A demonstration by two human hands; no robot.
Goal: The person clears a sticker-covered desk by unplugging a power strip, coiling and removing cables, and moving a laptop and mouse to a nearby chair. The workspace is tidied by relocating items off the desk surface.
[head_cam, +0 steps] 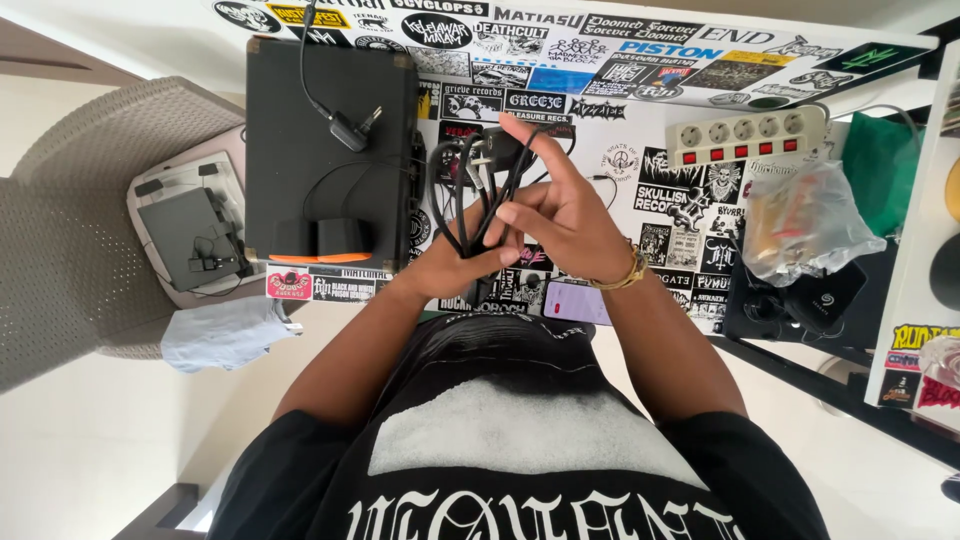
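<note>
Fingers (470,258) of left hand (450,268) curled tight round bundle of looped black cable (470,195). Right hand (560,215) fingers half spread, pinching same loops near top, gold bracelet (628,272) on wrist. Just behind fingers: table (690,60) plastered with black-and-white stickers, few yellow and blue ones at far edge. Left of fingers, black case (330,150) with plug on top. Off to right, white power strip (748,135) with red switches, crinkly clear bag (800,220) beneath it.

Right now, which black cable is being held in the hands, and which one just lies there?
The looped black cable bundle is gripped by the left hand and right hand. The plug cable lies untouched on the black case.
</note>
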